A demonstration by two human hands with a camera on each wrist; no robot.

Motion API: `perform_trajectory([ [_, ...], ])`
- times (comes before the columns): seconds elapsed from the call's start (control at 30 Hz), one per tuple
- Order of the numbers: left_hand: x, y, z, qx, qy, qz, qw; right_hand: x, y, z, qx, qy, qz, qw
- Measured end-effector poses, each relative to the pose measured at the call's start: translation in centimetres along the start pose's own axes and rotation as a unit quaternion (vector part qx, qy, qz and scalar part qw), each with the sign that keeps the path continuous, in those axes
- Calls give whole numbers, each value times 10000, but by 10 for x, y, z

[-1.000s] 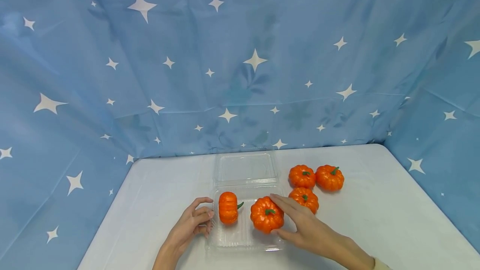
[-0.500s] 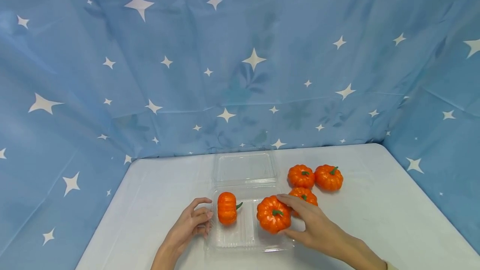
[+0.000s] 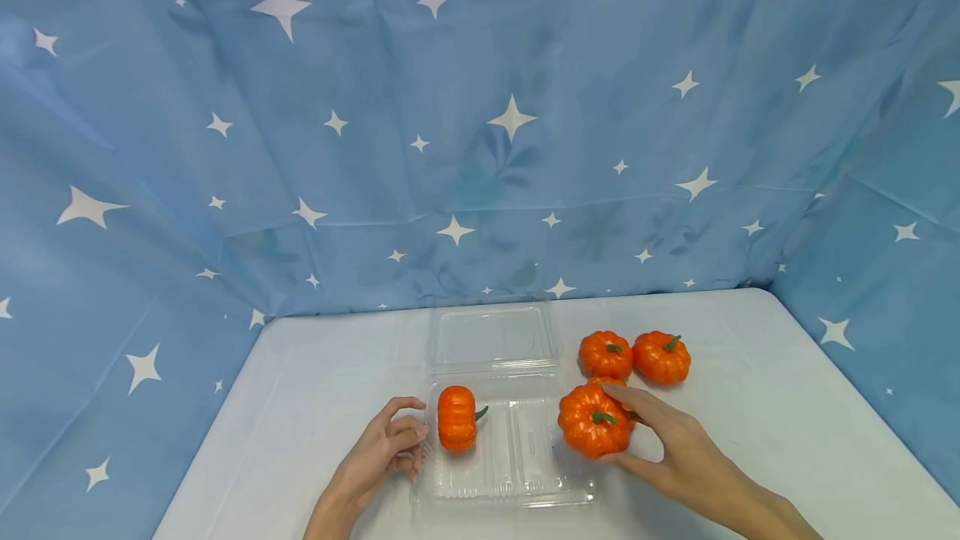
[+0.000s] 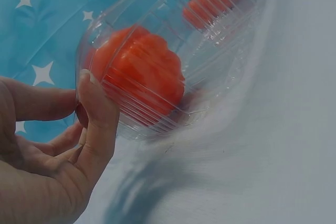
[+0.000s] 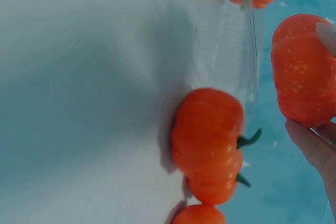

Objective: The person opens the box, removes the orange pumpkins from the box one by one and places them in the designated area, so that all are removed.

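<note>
A clear plastic clamshell box (image 3: 517, 498) lies on the table with its lid (image 3: 491, 338) folded back. My left hand (image 3: 375, 452) pinches the box's left rim between thumb and finger, as the left wrist view shows. Inside the box, on its left side, an orange toy pumpkin (image 3: 456, 419) lies on its side, its green stem pointing right. My right hand (image 3: 678, 448) grips another toy pumpkin (image 3: 583, 432) in the air by the box's right edge; in the right wrist view this pumpkin (image 5: 302, 72) is held between thumb and fingers.
Several more pumpkins stand right of the box: one at the back (image 3: 604, 355), one beside it (image 3: 662, 358), and one mostly hidden behind the held pumpkin. The white table (image 3: 780, 407) meets a blue curtain (image 3: 390, 148) with white stars at the back and sides.
My right hand has carried its pumpkin to the right, from above the box to its right edge, now covering much of the nearest pumpkin behind. My left hand has stayed at the left rim.
</note>
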State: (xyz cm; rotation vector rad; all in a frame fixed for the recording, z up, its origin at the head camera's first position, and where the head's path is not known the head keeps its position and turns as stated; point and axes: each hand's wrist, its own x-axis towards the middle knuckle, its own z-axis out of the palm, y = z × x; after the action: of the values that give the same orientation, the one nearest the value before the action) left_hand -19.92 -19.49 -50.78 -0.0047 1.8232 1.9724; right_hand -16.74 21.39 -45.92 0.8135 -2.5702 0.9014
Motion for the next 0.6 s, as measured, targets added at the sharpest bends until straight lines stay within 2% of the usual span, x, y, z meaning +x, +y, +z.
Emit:
perform_trajectory([
  [0.6,1,2,1,148,25,-26,9999,-18,27,-24,-544,82,875,9946],
])
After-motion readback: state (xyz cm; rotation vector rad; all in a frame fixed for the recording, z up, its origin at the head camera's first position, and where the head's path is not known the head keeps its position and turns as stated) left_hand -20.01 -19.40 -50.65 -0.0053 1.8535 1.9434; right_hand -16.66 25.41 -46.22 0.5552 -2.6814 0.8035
